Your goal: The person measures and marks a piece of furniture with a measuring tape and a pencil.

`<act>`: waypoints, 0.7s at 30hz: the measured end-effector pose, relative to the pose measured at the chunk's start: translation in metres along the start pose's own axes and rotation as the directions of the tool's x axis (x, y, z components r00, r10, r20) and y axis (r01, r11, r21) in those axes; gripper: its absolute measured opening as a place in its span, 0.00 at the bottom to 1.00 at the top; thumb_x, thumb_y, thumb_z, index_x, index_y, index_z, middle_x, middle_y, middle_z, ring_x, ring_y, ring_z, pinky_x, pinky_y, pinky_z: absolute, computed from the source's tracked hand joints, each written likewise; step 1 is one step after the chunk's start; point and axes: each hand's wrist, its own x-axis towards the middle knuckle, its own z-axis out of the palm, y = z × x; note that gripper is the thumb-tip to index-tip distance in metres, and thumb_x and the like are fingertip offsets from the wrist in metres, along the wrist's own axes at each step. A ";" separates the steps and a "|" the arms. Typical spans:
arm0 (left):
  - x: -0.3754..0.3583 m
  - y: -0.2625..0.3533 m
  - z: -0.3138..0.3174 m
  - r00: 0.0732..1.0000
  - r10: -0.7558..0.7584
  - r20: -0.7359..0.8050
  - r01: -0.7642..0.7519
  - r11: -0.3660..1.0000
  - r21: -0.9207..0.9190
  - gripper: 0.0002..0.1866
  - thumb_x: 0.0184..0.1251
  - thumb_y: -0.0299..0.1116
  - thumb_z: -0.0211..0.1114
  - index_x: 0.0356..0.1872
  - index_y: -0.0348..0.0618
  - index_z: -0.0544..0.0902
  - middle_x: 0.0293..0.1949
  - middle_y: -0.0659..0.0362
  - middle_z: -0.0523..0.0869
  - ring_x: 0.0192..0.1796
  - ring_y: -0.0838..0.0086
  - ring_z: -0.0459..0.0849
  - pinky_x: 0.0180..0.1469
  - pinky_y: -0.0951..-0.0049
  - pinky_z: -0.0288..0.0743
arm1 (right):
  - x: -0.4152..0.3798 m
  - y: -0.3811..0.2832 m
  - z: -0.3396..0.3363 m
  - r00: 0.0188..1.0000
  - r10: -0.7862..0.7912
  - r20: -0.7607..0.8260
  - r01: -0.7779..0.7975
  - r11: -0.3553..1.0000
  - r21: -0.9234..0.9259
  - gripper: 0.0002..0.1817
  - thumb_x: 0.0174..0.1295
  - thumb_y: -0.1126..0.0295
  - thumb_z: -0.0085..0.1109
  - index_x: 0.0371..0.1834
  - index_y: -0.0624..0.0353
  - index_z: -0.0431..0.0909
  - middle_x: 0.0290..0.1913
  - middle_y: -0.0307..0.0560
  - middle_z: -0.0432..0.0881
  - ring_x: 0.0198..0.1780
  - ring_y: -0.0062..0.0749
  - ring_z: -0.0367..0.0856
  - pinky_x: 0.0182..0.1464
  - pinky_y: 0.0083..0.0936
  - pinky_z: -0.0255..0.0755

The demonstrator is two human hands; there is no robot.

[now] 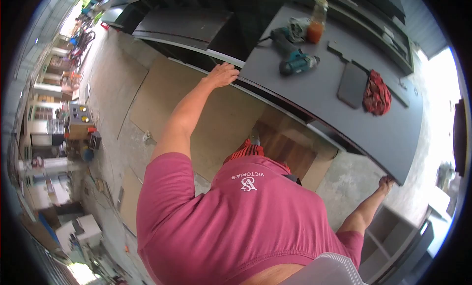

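Observation:
A large dark grey board [324, 100] lies on top of a cabinet carcass in front of me. My left hand [223, 75] is closed at its near left corner, fingers curled at the edge. At the board's near right corner, my right hand [386, 183] grips the edge; part of its fingers is hidden. On the board rest a teal cordless drill [299, 62], a second dark power tool [282, 38], a bottle with orange contents [316, 27], a crumpled red cloth [377, 94] and a dark flat piece [352, 85].
Left of the board stands an open cabinet section with a dark panel [182, 27] on it. Cardboard sheeting [191, 100] covers the floor by my feet. A grey shelf unit [388, 231] is low on the right. Machines and boxes [81, 122] line the far left.

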 end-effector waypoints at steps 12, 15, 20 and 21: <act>-0.104 0.049 0.040 1.000 -0.013 0.022 0.013 1.000 -0.018 0.08 0.59 0.40 0.53 0.35 0.52 0.78 0.36 0.60 0.75 0.46 0.64 0.73 0.42 0.60 0.71 | 0.018 -0.055 -0.041 0.780 -0.432 0.453 0.217 -0.493 -0.843 0.19 0.53 0.68 0.53 0.48 0.61 0.70 0.37 0.47 0.77 0.39 0.34 0.74 0.43 0.26 0.69; -0.162 0.068 0.079 0.984 -0.123 0.126 0.142 0.976 -0.164 0.09 0.60 0.40 0.51 0.36 0.51 0.78 0.38 0.58 0.75 0.47 0.62 0.73 0.44 0.58 0.71 | -0.003 -0.094 -0.019 0.965 -0.262 -0.022 0.241 0.914 -0.326 0.16 0.60 0.60 0.54 0.50 0.46 0.71 0.39 0.38 0.74 0.41 0.27 0.73 0.37 0.22 0.67; -0.275 0.080 0.129 0.924 -0.346 0.164 0.382 0.857 -0.346 0.10 0.61 0.40 0.50 0.34 0.50 0.78 0.36 0.56 0.76 0.45 0.58 0.74 0.42 0.58 0.72 | -0.102 -0.064 0.086 0.525 -0.322 0.788 0.669 -0.416 -0.616 0.24 0.59 0.63 0.51 0.58 0.59 0.63 0.45 0.55 0.74 0.46 0.35 0.73 0.43 0.31 0.69; -0.296 0.079 0.138 0.909 -0.374 0.187 0.417 0.838 -0.351 0.10 0.61 0.40 0.51 0.35 0.50 0.78 0.36 0.56 0.77 0.45 0.58 0.74 0.43 0.58 0.72 | -0.128 -0.046 0.130 0.750 -0.302 0.588 0.627 0.043 -0.778 0.25 0.59 0.70 0.50 0.60 0.61 0.60 0.53 0.57 0.70 0.50 0.38 0.72 0.46 0.31 0.69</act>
